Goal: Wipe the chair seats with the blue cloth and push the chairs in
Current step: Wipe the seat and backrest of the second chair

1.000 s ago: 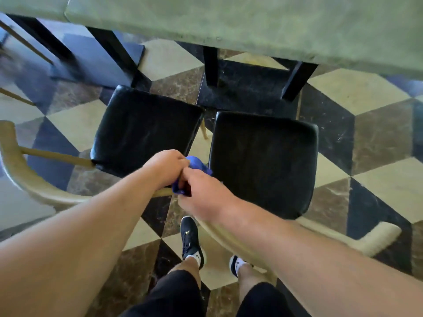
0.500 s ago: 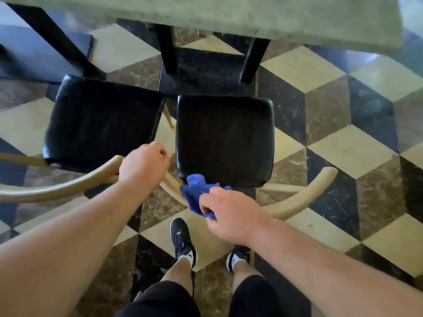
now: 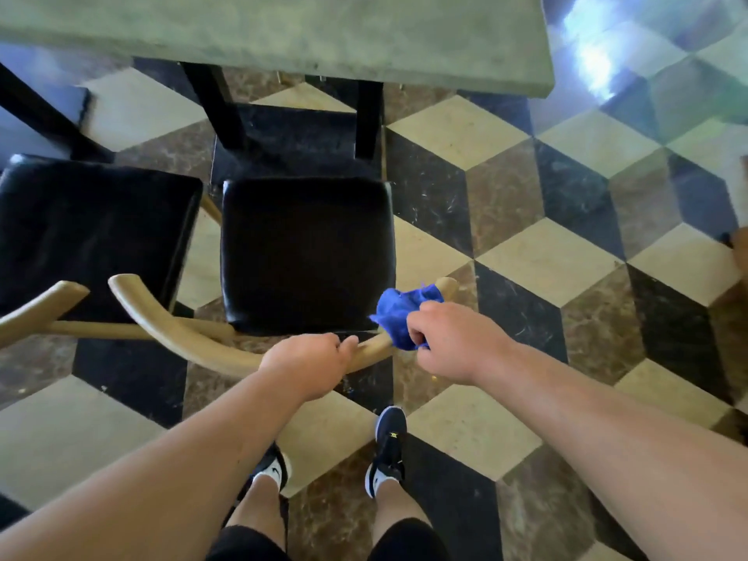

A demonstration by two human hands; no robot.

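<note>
The table (image 3: pixel 307 38) fills the view from 10 to 1 o'clock, its grey-green top overhanging black legs, and the floor (image 3: pixel 558 277) of cream, brown and black tiles spreads beneath everything. 2 chairs stand pulled out in front of it, neither yet tucked under.

The left chair (image 3: pixel 89 232) sits at 9 o'clock, its black seat partly cut by the frame edge. The right chair (image 3: pixel 303 253) is dead centre, seat facing the table, its curved wooden backrest (image 3: pixel 194 338) sweeping across at 6 to 7 o'clock, nearest the person (a natural handle for steering it).

The left hand (image 3: pixel 305 362) is curled over that backrest just below centre, fingers wrapped on the wood, probably to steady or guide the chair. The right hand (image 3: pixel 449 342) is at 4 o'clock from the seat, fist closed around the blue cloth (image 3: pixel 404 313), which is bunched and sticks out towards the seat's near right corner, over the backrest's right end. Whether the cloth touches the seat I cannot tell.

My reading: the cloth is poised at the seat's edge to wipe this one, pushing in afterwards.
</note>
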